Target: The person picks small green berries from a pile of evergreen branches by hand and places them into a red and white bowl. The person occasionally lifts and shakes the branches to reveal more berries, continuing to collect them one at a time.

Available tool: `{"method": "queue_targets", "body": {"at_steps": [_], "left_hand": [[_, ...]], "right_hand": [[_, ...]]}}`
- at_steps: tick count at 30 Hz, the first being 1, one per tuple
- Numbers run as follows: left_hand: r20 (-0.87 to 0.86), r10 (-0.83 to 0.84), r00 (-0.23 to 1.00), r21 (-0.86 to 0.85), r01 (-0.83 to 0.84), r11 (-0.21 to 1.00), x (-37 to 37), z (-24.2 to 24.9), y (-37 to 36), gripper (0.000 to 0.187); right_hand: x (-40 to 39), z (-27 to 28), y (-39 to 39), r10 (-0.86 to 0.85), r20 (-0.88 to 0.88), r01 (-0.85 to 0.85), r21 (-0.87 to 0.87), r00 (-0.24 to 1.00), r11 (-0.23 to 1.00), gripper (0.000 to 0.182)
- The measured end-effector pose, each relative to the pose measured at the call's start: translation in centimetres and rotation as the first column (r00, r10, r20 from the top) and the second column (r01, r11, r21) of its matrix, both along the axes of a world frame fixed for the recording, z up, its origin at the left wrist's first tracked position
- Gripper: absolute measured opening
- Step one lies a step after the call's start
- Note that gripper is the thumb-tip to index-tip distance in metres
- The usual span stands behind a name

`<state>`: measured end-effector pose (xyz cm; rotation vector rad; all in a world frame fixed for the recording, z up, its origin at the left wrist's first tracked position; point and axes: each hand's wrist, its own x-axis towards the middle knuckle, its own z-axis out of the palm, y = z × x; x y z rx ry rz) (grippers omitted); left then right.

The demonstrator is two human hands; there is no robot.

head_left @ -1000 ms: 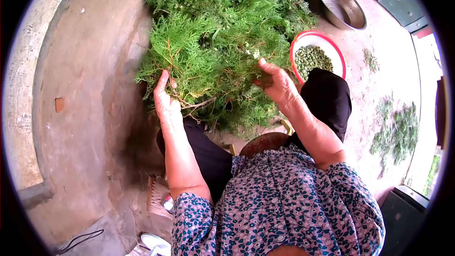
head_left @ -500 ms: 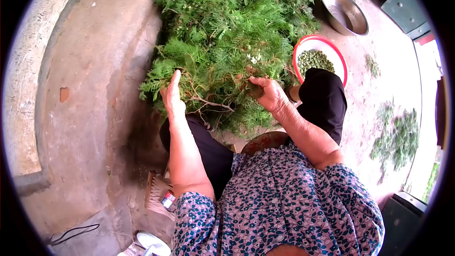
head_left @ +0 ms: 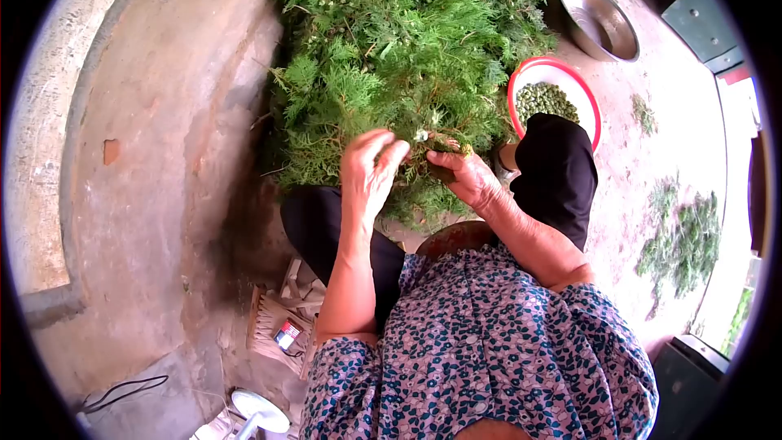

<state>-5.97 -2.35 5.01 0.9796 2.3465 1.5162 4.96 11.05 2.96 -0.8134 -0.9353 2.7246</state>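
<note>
A large heap of feathery evergreen branches [head_left: 407, 41] lies in front of my knees. My left hand [head_left: 371, 169] is at the near edge of the heap, its fingers curled in toward the thumb; what they pinch, if anything, is hidden. Close beside it, my right hand [head_left: 468, 178] closes around a small evergreen sprig [head_left: 464, 149], partly covered by the fingers. A pale green cone [head_left: 421, 136] shows between the two hands. To the right, a red-rimmed white basin [head_left: 598, 110] contains many small green cones [head_left: 546, 101].
A steel bowl [head_left: 599, 20] stands beyond the basin. Loose greenery [head_left: 680, 232] lies on the floor at right. On the left are a concrete floor [head_left: 163, 195] and a low ledge [head_left: 49, 155]. A small box [head_left: 287, 334] sits near my left elbow.
My left hand has moved right from the heap's left side, its open fingers now curled. The bare-stemmed branch beside it is no longer visible there. My right hand stays nearly in place.
</note>
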Motion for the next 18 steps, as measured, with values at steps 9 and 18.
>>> {"method": "queue_targets", "body": {"at_steps": [9, 18], "left_hand": [[0.793, -0.421, 0.44, 0.418, 0.108, 0.902, -0.3, -3.9, 2.2, 0.04], [0.815, -0.431, 0.388, 0.454, 0.035, 0.89, 0.7, -6.3, 3.7, 0.023]], "right_hand": [[0.8, -1.3, 0.1, 0.07, 0.075, -0.068, -0.032, 0.995, 0.997, 0.03], [1.7, -2.6, 0.4, 0.019, 0.142, -0.013, -0.047, 0.99, 0.999, 0.033]]}}
